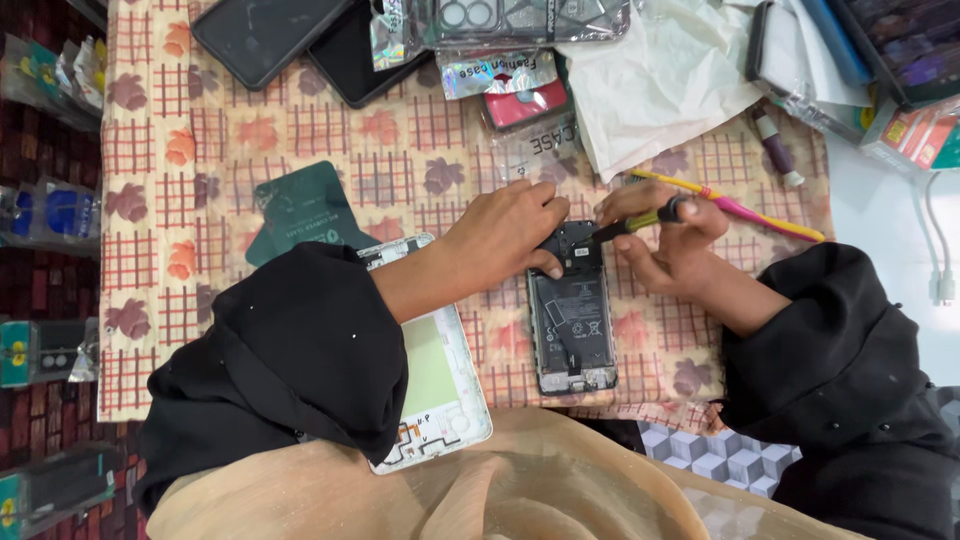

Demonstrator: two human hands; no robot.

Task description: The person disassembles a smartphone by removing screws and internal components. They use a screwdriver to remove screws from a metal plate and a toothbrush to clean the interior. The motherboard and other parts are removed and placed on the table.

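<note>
An opened phone (pixel 571 325) lies back-up on the patterned cloth (pixel 200 180), its black battery and inner boards showing. My left hand (pixel 505 235) rests on the phone's top end, fingers pressing it down. My right hand (pixel 668 235) grips a small screwdriver (pixel 640 220) with a yellow and black handle, its tip touching the phone's top part. Both arms wear wide black sleeves.
A white phone back cover (pixel 440 385) lies under my left sleeve. A dark green card (pixel 300 210) sits to the left. Dark phones (pixel 270 35), packaged cases (pixel 500 70), white paper (pixel 660 80) and a pink and yellow toothbrush (pixel 760 212) lie at the back. A white cable (pixel 940 250) hangs right.
</note>
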